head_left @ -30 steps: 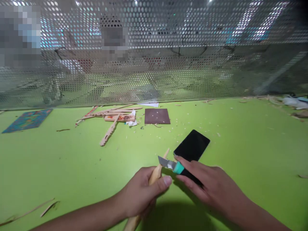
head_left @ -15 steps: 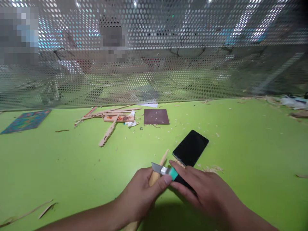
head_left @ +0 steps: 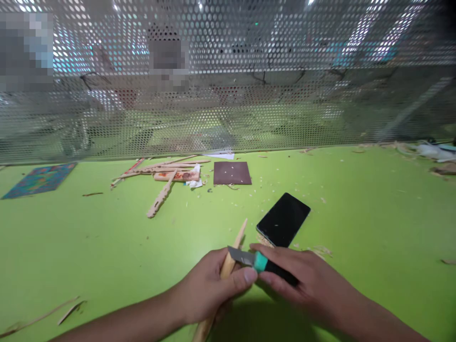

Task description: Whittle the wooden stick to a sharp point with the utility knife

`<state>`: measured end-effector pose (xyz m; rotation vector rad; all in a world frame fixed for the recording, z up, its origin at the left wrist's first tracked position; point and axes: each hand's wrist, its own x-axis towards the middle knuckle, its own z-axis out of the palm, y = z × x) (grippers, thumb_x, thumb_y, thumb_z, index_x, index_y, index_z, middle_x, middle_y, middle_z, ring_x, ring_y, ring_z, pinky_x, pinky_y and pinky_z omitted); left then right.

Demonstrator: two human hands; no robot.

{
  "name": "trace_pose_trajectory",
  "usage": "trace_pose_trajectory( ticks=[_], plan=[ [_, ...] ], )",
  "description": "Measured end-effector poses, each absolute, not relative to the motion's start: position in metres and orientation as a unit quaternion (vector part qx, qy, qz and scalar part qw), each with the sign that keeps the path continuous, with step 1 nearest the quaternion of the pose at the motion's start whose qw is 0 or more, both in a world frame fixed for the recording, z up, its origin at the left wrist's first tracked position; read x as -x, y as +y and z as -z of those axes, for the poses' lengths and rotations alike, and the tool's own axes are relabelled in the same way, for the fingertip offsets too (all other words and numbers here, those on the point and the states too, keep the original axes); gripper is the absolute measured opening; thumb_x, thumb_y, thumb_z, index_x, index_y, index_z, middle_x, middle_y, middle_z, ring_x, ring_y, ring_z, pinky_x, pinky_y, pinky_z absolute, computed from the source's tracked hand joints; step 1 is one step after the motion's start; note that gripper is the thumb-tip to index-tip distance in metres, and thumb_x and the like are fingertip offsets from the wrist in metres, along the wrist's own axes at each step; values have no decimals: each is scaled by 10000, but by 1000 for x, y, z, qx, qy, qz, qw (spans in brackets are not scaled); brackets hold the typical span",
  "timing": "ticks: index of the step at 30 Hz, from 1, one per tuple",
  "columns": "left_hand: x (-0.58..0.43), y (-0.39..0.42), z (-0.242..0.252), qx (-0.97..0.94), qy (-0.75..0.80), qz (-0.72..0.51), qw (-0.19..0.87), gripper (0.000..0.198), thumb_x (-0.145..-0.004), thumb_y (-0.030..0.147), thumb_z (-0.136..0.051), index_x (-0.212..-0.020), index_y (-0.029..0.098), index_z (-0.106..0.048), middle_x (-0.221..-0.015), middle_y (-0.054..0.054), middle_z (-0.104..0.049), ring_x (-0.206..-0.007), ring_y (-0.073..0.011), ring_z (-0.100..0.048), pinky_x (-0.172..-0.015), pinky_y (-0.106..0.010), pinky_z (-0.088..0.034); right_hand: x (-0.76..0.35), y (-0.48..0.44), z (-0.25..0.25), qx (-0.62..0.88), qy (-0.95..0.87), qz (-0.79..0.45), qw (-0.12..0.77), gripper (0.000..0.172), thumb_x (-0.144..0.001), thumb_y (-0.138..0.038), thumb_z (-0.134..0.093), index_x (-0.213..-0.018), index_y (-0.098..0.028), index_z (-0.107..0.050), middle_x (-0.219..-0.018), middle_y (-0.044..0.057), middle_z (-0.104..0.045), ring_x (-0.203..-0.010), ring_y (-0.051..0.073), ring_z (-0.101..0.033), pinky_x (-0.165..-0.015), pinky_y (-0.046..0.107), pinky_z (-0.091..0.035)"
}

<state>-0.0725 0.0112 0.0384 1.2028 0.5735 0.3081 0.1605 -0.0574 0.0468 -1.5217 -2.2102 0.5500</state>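
Observation:
My left hand point(head_left: 217, 282) is closed around a pale wooden stick point(head_left: 239, 236), whose tapered point sticks out beyond the fingers while its other end runs down past the bottom edge. In my right hand point(head_left: 302, 275) is a carving knife point(head_left: 277, 271) with a black handle and a green collar. Its slanted metal blade lies across the stick just above my left hand. My left thumb reaches to the green collar. A black smartphone point(head_left: 284, 219) lies flat beyond my right hand, with wood shavings at its near edge.
A brown sheet point(head_left: 232, 173) with pale specks lies ahead. Left of it are several carved sticks point(head_left: 162, 194) and a patterned wooden piece point(head_left: 177, 176). A colourful mat point(head_left: 39, 180) is far left. A perforated metal screen point(head_left: 228, 109) closes off the green table's back.
The knife and my right hand have shifted slightly right and down, and the blade now points more level across the stick. A small chip now lies on the phone.

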Motion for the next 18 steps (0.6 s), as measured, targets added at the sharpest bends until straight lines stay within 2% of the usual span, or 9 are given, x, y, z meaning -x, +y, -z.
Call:
trace_pose_trajectory(
  ticks=[3, 5, 9, 12, 14, 16, 18],
  plan=[
    [70, 13, -44, -566, 247, -148, 772, 344, -937, 472, -724, -875, 149, -625, -738, 33, -471, -681, -102, -405, -621, -218, -327, -158, -59, -45, 521, -792, -246, 201, 430, -1077, -479, -461, -1401, -264, -645, -1038, 63, -808, -898, 234, -783, -770, 346, -626],
    [69, 13, -45, -566, 250, -143, 773, 352, -949, 485, -701, -864, 153, -624, -734, 29, -471, -677, -106, -399, -616, -224, -319, -156, -61, -42, 524, -792, -237, 207, 461, -1077, -505, -451, -1419, -256, -634, -1020, 68, -807, -875, 236, -780, -752, 346, -622],
    [69, 10, -40, -568, 270, -134, 766, 455, -974, 543, -641, -728, 182, -514, -594, 62, -394, -536, -86, -357, -500, -212, -288, -153, -63, -35, 545, -801, -145, 202, 502, -1096, -515, -379, -1443, -234, -608, -1015, 77, -800, -780, 242, -774, -669, 375, -619],
    [70, 7, -34, -534, 281, -135, 786, 455, -997, 584, -583, -762, 209, -476, -506, 98, -359, -400, -71, -322, -402, -195, -290, -154, -60, -37, 557, -805, -41, 199, 551, -1110, -516, -319, -1399, -176, -642, -876, 77, -781, -612, 222, -736, -523, 340, -579],
    [71, 6, -30, -515, 281, -138, 798, 444, -1003, 596, -565, -794, 213, -484, -494, 104, -382, -360, -69, -341, -375, -186, -331, -155, -59, -42, 566, -795, -4, 220, 560, -1108, -512, -335, -1386, -144, -652, -816, 76, -766, -563, 207, -713, -482, 314, -557],
    [71, 6, -27, -505, 278, -138, 805, 474, -1003, 608, -559, -760, 208, -479, -490, 100, -390, -352, -62, -360, -373, -176, -354, -156, -58, -48, 587, -767, -29, 256, 518, -1094, -503, -401, -1394, -160, -647, -885, 86, -786, -617, 203, -733, -512, 294, -573],
    [72, 7, -26, -502, 280, -125, 808, 532, -1001, 637, -535, -700, 204, -464, -483, 89, -390, -345, -60, -379, -362, -171, -356, -156, -60, -54, 627, -715, -107, 291, 451, -1064, -517, -480, -1331, -212, -675, -933, 71, -801, -619, 195, -731, -506, 280, -571]
  ],
)
